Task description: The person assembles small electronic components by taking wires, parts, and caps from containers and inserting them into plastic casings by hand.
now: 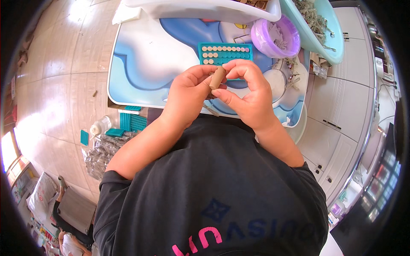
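Note:
A small brown cardboard tube (218,78) is held up between my two hands, above the near edge of the table. My left hand (186,94) grips it from the left, thumb along its side. The fingertips and thumb of my right hand (253,93) pinch it near its upper and lower ends. Something partly hidden lies behind the tube among my fingers; I cannot make it out. Just beyond my hands sits a teal rack (232,53) with rows of round holes, several filled with pale round-topped pieces. My fingers cover its near part.
The blue-and-white table (141,55) carries a lilac lined bucket (294,48) of grey pieces at the far right. Behind stand a white bin (200,12) and a pale-teal basin (335,42). Teal racks (138,122), a clear bottle (101,125) and plastic bags (104,153) lie on the floor at left.

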`<state>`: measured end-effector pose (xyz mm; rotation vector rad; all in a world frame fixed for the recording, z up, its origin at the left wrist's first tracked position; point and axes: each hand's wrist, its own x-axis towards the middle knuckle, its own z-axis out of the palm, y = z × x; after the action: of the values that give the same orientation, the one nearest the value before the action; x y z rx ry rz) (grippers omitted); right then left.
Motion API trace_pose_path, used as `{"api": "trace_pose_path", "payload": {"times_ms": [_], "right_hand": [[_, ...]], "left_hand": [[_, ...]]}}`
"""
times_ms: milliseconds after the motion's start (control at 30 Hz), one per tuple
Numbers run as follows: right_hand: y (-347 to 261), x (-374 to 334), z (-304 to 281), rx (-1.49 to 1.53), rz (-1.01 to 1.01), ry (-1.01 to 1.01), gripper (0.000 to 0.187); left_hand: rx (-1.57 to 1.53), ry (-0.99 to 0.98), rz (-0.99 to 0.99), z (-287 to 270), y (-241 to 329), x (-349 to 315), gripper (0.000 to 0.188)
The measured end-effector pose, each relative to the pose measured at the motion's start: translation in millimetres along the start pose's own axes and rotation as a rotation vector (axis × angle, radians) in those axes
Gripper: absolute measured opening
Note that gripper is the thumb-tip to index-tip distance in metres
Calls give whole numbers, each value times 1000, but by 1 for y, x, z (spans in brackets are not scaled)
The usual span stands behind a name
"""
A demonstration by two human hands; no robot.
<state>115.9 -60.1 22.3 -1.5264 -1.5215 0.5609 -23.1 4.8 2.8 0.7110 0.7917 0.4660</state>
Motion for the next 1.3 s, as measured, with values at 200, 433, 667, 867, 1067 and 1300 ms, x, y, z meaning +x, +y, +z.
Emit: {"api": "trace_pose_path", "payload": {"times_ms": [200,433,667,867,1067,1300], "right_hand": [[3,-3,-1,104,36,78,42],[1,-5,-5,-62,-159,-61,50],[2,-5,-3,-143,-178,-125,51],[3,-3,-4,-133,-176,-131,51],[5,-3,-4,-137,-195,-128,47],[17,-4,-13,4,66,-64,27]], "left_hand": [[12,13,38,-2,-2,0,28],[-162,-43,-78,-4,2,0,46],[-143,-44,-58,-4,0,-1,46],[-139,-43,-55,-5,-2,0,43],[-58,-58,-43,-4,-5,1,36],[170,-147,89,-1,-4,-2,46]]}}
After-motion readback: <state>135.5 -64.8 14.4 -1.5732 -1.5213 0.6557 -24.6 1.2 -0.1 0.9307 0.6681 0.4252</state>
